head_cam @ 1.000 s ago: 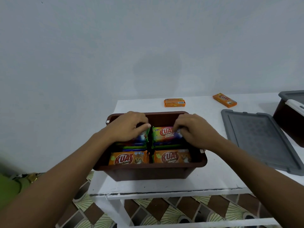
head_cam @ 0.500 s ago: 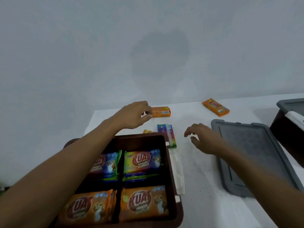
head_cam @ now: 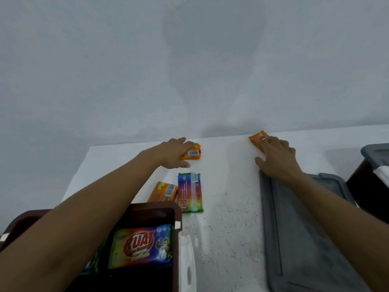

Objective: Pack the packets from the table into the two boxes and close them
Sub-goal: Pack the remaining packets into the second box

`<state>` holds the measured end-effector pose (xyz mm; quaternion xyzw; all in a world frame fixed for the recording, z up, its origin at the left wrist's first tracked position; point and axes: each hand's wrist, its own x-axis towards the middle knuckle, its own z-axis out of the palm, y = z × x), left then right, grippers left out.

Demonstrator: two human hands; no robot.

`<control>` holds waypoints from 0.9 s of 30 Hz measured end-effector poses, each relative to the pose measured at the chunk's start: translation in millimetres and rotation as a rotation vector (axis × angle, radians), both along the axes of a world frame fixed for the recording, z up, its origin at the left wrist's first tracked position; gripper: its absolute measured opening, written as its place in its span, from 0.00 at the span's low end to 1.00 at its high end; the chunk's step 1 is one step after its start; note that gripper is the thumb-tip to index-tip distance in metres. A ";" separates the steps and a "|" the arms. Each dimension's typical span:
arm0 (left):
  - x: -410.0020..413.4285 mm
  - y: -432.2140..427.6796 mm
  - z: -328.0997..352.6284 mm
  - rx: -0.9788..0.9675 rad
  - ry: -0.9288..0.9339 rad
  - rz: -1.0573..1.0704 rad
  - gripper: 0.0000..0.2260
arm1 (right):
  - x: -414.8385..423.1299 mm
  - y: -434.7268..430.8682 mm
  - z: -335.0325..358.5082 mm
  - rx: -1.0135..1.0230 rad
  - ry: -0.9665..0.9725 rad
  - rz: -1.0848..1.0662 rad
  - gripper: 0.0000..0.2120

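Observation:
My left hand [head_cam: 174, 151] reaches to the table's far edge and closes over an orange packet [head_cam: 192, 153], fingers on top and thumb at its near side. Over to the right, my right hand [head_cam: 277, 159] lies with spread fingers on the near end of a second orange packet [head_cam: 257, 139]. A rainbow-coloured packet [head_cam: 190, 192] and another orange packet [head_cam: 163, 191] lie flat just beyond the open brown box [head_cam: 177, 211]. Inside the box sit several packets [head_cam: 143, 247], partly hidden by my left forearm.
A grey lid [head_cam: 305, 239] lies flat on the white table [head_cam: 227, 207] under my right forearm. The second dark box [head_cam: 374, 165], grey-rimmed, stands at the right edge. The brown box's white latch [head_cam: 186, 260] hangs open on its right side. A wall rises behind the table.
Both hands left the brown box and reached forward. The left hand went onto the far orange packet; the right hand moved right and away to the other orange packet. The view shifted closer.

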<state>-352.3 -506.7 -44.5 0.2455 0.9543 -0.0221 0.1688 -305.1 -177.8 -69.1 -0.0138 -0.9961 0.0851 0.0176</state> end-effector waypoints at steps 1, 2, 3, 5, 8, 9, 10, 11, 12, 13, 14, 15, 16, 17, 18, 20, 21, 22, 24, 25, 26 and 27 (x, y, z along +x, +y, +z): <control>-1.7 1.3 -2.3 0.000 -0.023 0.007 0.35 | -6.3 4.9 -1.0 -0.004 -0.032 -0.035 0.29; -3.9 1.8 -4.3 -0.012 -0.030 0.008 0.36 | -13.8 9.0 -1.7 -0.015 -0.069 -0.061 0.30; -6.1 0.8 -6.6 -0.028 -0.027 0.008 0.35 | -19.1 12.1 -2.0 -0.024 -0.096 -0.078 0.29; -9.8 -2.6 -9.5 -0.017 -0.014 0.028 0.35 | -28.8 16.0 -2.1 -0.035 -0.108 -0.084 0.29; -9.7 -5.2 -7.8 0.024 0.017 0.028 0.32 | -36.5 16.4 1.2 -0.099 -0.069 -0.080 0.30; -9.5 -6.4 -7.4 0.025 0.014 0.021 0.31 | -37.1 15.1 1.9 -0.116 -0.055 -0.069 0.29; -8.9 -7.2 -6.3 0.040 0.002 0.023 0.28 | -37.3 13.9 2.5 -0.132 -0.032 -0.048 0.27; -8.2 -8.3 -4.6 0.080 -0.022 0.040 0.24 | -35.9 11.2 4.7 -0.166 -0.005 -0.027 0.24; -6.2 -9.0 -2.0 0.153 -0.048 0.071 0.20 | -33.2 7.7 7.7 -0.242 0.021 -0.012 0.20; -3.6 -9.3 2.4 0.246 -0.064 0.118 0.16 | -29.3 2.4 12.8 -0.361 0.039 -0.005 0.16; -1.0 -9.1 8.2 0.339 -0.062 0.165 0.15 | -25.0 -3.4 18.7 -0.519 0.035 -0.011 0.14; 2.6 -8.6 15.9 0.414 -0.047 0.206 0.14 | -19.2 -9.9 25.5 -0.696 0.000 -0.028 0.14; 5.8 -7.8 24.2 0.476 -0.021 0.241 0.14 | -13.7 -15.9 32.1 -0.870 -0.061 -0.052 0.15; 10.3 -8.5 32.7 0.532 -0.001 0.268 0.13 | -5.6 -22.5 39.9 -1.012 -0.137 -0.075 0.15; 14.0 -9.9 39.9 0.589 0.002 0.287 0.12 | 1.7 -28.6 47.0 -1.109 -0.213 -0.081 0.16; 24.3 -15.7 52.9 0.704 -0.041 0.315 0.10 | 15.2 -39.2 57.9 -1.174 -0.312 -0.028 0.17; 31.5 -21.3 58.3 0.745 -0.062 0.324 0.09 | 21.7 -46.3 62.6 -1.175 -0.332 0.015 0.18; 40.0 -29.2 62.9 0.773 -0.068 0.327 0.10 | 29.4 -54.6 67.1 -1.178 -0.345 0.056 0.18; 50.0 -37.9 68.7 0.833 -0.069 0.332 0.11 | 37.9 -63.6 73.2 -1.215 -0.385 0.072 0.21; 56.8 -43.5 72.4 0.868 -0.069 0.334 0.12 | 43.4 -69.4 76.4 -1.244 -0.405 0.060 0.21; 65.4 -50.5 77.0 0.908 -0.075 0.340 0.13 | 50.6 -76.1 80.3 -1.288 -0.431 0.053 0.21; 71.8 -56.4 80.6 0.948 -0.084 0.349 0.13 | 56.2 -81.2 83.7 -1.329 -0.457 0.063 0.20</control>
